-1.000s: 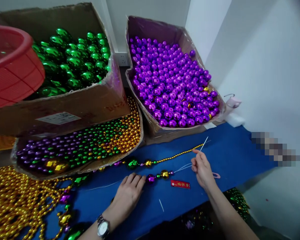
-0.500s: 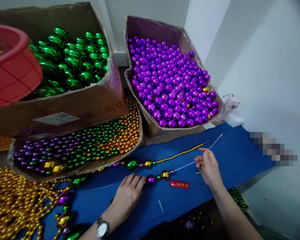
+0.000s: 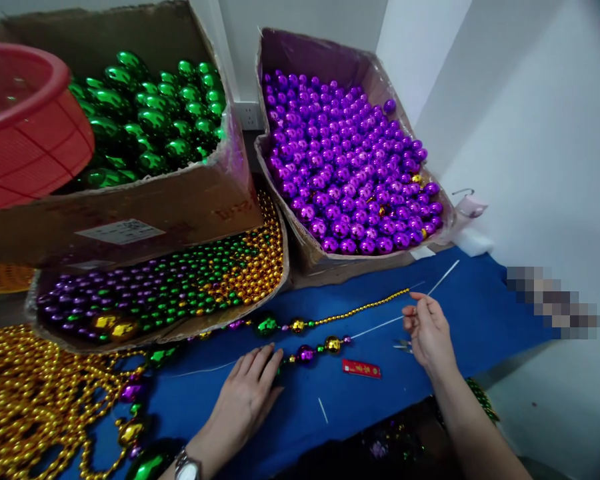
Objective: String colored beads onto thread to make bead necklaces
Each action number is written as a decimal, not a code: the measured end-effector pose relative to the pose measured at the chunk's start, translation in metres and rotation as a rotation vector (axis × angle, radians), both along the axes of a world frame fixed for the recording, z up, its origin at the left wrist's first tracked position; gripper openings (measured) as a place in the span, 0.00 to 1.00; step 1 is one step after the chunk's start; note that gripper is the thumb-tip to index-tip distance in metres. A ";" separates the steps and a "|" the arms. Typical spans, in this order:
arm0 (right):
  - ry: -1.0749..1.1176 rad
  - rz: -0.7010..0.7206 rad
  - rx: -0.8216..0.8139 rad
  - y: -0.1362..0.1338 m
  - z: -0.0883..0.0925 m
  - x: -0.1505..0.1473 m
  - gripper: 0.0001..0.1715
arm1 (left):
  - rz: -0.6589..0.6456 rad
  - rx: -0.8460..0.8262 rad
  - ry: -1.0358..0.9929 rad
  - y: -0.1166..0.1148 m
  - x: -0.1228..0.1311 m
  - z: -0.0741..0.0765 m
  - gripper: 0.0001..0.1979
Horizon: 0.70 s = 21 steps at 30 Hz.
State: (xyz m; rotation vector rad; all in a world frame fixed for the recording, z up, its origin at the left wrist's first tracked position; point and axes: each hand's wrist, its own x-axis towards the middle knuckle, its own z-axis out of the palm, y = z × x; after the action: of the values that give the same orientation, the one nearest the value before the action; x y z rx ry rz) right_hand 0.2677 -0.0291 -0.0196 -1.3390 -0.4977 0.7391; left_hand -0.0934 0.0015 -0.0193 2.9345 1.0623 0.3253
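A strand of beads lies across the blue cloth (image 3: 300, 413), with a purple bead (image 3: 306, 353), a gold bead (image 3: 333, 344) and small beads between them. My left hand (image 3: 247, 393), a watch on its wrist, cups its fingers over the strand's left part, where a dark green bead partly shows beneath them. From the strand's right end a white string (image 3: 377, 328) runs to my right hand (image 3: 430, 330), whose thumb and fingers pinch it; the string's free end sticks out beyond. Behind lies a second strand with a green bead (image 3: 267, 325) and a thin gold bead chain (image 3: 363, 309).
A red packet (image 3: 361, 369) and a short white piece (image 3: 323, 410) lie near the front. Boxes of purple beads (image 3: 350, 160), green beads (image 3: 153, 120) and small mixed beads (image 3: 180, 280) stand behind. Gold bead chains (image 3: 35, 400) heap at left, below a red basket (image 3: 35, 147).
My left hand has slid left along the strand, uncovering a small gold bead and part of the green one. My right hand has moved slightly right with the string. The view has shifted a little.
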 end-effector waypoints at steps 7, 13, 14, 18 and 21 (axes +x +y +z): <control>0.018 -0.048 0.019 0.001 -0.003 0.002 0.18 | 0.066 0.026 0.003 -0.012 -0.023 0.001 0.29; 0.016 -0.105 0.005 -0.001 -0.009 0.010 0.18 | 0.163 0.075 0.086 -0.034 -0.074 -0.015 0.29; 0.014 -0.107 0.000 0.000 -0.010 0.011 0.19 | 0.168 0.078 0.117 -0.037 -0.082 -0.019 0.28; -0.006 -0.143 0.003 0.001 -0.013 0.013 0.21 | 0.108 0.101 0.205 -0.038 -0.102 -0.027 0.22; -0.015 -0.180 0.009 -0.001 -0.014 0.018 0.21 | 0.018 0.090 0.240 -0.031 -0.113 -0.025 0.23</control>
State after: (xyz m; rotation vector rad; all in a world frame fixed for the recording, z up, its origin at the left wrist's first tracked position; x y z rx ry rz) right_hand 0.2853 -0.0304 -0.0332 -1.3620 -0.3859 0.5790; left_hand -0.2063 -0.0295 -0.0446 3.1066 1.1268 0.0204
